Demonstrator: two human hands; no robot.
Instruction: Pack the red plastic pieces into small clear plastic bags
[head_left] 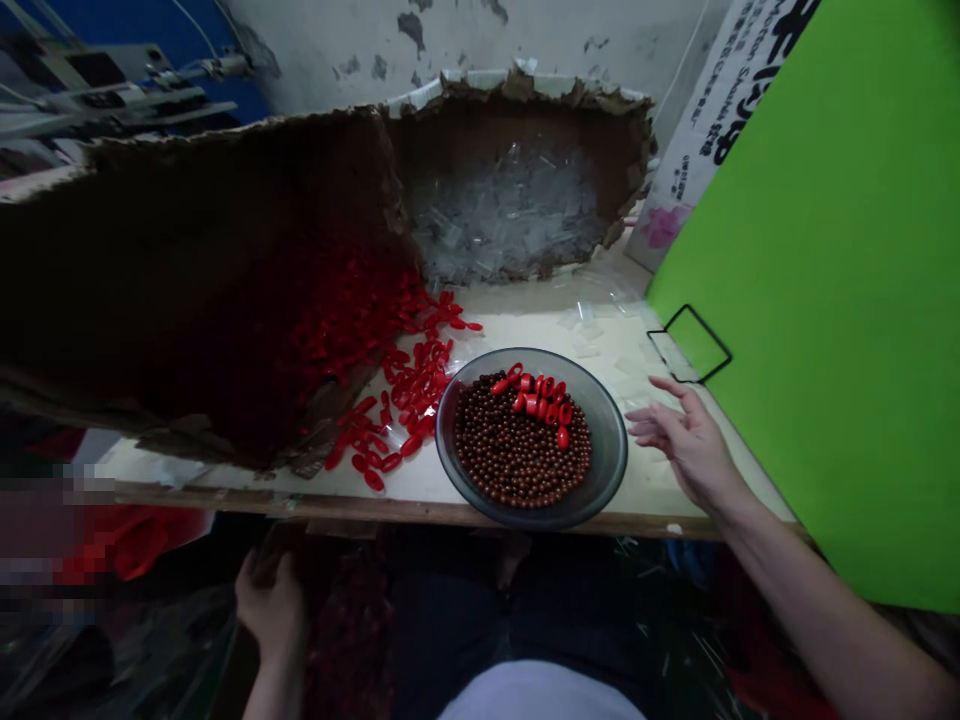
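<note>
Big green panel (817, 300) walling off the right side, and across at the back left the torn cardboard box (517, 100), open towards the person in two bays: red oval pieces (352, 310) heaped in the left bay and spilling out of its mouth, clear plastic pieces (510, 215) piled in the right one. Both stand on the pale table (525, 318), and at its front edge sits the grey bowl (607, 455), round and upright, so no long axis to speak of there. Now the hands! The right hand (686, 440) is the nearer by far, just off the bowl's right rim, not touching; its fingers are loosely spread and look free of anything, pointing left, straight across at the bowl. The left hand (274, 600) is down below the table edge, well apart from the bowl, fingers bent, and in that shadow I cannot tell whether they grip anything. Inside the bowl, brown beads (517, 450) cover the bottom, and on their far side, towards the back right, lies a cluster of little red rings (541, 405), its short rows running roughly left to right
</note>
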